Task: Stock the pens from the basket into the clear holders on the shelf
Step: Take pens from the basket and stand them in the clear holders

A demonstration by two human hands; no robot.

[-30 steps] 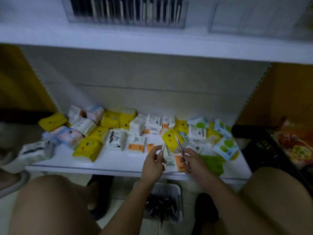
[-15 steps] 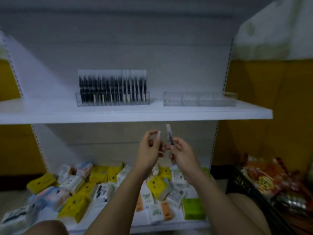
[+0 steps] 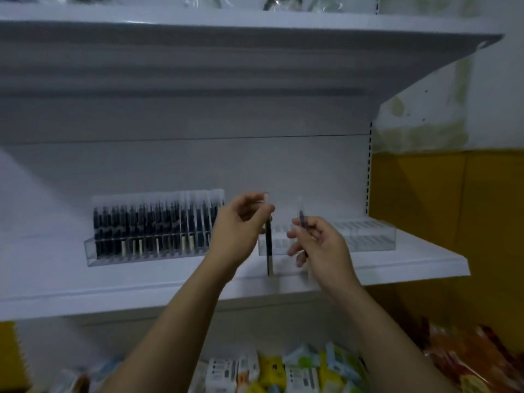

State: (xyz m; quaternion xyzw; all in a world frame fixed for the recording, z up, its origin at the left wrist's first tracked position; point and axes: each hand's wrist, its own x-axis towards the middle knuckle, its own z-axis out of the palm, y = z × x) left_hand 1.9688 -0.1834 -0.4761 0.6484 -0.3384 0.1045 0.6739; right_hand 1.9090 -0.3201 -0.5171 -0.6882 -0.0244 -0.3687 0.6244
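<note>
My left hand (image 3: pixel 241 228) pinches a dark pen (image 3: pixel 268 248) near its top and holds it upright in front of the left end of a clear holder (image 3: pixel 365 234) on the white shelf (image 3: pixel 411 262). My right hand (image 3: pixel 317 239) grips a second pen (image 3: pixel 301 219), its clear cap pointing up, just right of the first one. That holder looks bare of pens. To the left stands another clear holder (image 3: pixel 147 231) packed with several dark pens. The basket is out of view.
A white shelf board (image 3: pixel 255 32) overhangs above. Below, a lower shelf carries several small packets (image 3: pixel 283 370) in white, yellow and green. Orange snack bags (image 3: pixel 470 361) lie at the lower right beside a yellow wall.
My view has swung up from the lower shelf to the pen shelf. Both hands rose with a pen each and have moved apart in front of the right holder.
</note>
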